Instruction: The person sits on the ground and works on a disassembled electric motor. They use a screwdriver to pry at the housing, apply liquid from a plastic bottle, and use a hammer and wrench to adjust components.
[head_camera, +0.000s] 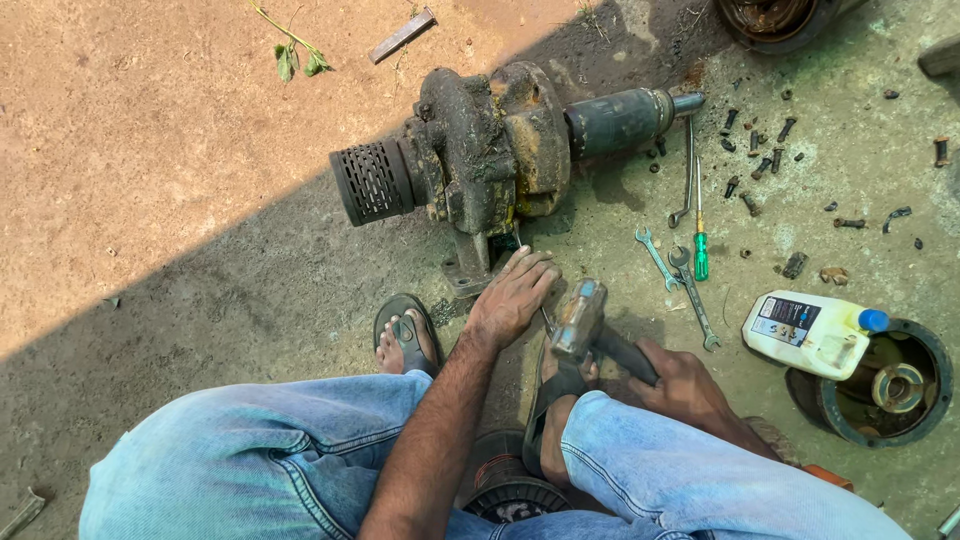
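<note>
- Head view: a person squats on a dirty concrete floor, knees in blue jeans at the bottom of the frame, both feet in sandals. The landmark is a rusty, grease-caked pump lying on its side just ahead of the feet.
- The left hand rests palm down at the pump's base flange, fingers spread flat on the ground beside it; it grips nothing that I can see, and looks placed there to steady the work or the body. A thin metal rod seems to run under it toward the hammer, but its end is hidden.
- The right hand is wrapped tightly round the dark handle of a hammer, whose worn head hangs just below the pump's base, close to the left hand's fingers, tilted as for a short blow.
- Right of the pump lie two open-ended spanners, a green-handled screwdriver and a long thin wrench, laid within easy reach.
- Farther right of the pump, loose rusty bolts are scattered on the floor.
- Lower right of the pump, a white plastic bottle with a blue cap leans on a round metal housing.
- Left of the pump, sunlit bare ground with a leafy twig.
</note>
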